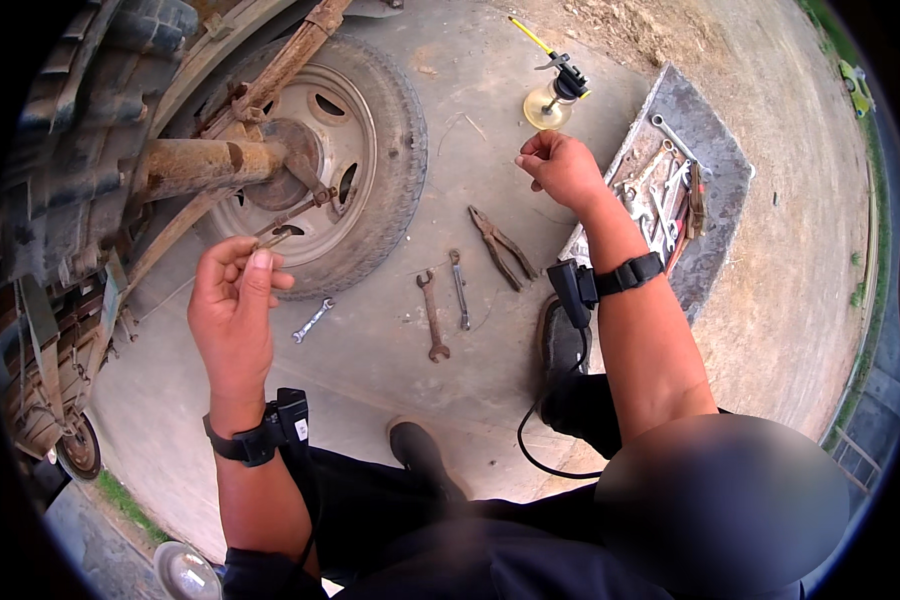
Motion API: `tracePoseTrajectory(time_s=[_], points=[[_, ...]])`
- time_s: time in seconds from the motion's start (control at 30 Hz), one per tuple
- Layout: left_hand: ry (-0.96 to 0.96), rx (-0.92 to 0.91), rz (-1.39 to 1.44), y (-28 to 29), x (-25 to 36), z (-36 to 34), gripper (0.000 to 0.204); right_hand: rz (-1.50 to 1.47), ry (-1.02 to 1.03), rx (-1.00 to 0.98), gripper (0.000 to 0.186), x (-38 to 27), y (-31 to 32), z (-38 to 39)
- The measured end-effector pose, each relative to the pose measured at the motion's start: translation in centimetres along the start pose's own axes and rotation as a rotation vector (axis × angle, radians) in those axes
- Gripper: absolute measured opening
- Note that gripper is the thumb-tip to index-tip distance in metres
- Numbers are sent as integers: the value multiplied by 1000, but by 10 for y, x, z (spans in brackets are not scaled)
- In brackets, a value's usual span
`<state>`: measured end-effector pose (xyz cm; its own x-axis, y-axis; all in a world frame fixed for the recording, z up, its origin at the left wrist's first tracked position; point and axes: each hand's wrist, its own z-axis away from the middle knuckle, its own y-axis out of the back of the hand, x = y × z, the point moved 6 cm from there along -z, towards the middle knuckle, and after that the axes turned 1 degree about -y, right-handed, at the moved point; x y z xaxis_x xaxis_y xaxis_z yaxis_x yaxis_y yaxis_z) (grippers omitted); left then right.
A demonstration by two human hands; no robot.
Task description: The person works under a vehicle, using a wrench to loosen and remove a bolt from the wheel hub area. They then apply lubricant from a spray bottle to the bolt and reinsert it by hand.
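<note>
Metal piece (275, 237), slim, sits pinched in the left hand (235, 305), up against the view of the wheel (335, 140)! The right hand (560, 172) curls narrow, its grip's contents unclear; below lie wrenches (432, 316), then pliers (489, 233); beyond, an oil can (546, 106) stands.

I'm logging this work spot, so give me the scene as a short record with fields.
Left hand: seems to pinch a thin piece in front of the wheel
Right hand: fingers curled, near the pump bottle; whether it holds anything is unclear
Pump bottle: upright, yellow spout
On the ground: pliers, three wrenches
Tray: gray, holding more wrenches
</note>
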<state>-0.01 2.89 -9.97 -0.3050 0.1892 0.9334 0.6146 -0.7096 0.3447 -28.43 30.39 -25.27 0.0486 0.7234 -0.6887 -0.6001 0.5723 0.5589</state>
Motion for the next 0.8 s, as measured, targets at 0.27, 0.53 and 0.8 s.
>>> tracePoseTrajectory(time_s=[0.27,0.53,0.8], points=[[49,19,-32,5,-8,0,20,-59,-89,302,31,12,49,-7],[60,36,4,4,-9,-2,21,86,-33,544,90,34,112,-43],[91,59,15,5,-13,-1,21,144,75,484,73,26,81,-71]])
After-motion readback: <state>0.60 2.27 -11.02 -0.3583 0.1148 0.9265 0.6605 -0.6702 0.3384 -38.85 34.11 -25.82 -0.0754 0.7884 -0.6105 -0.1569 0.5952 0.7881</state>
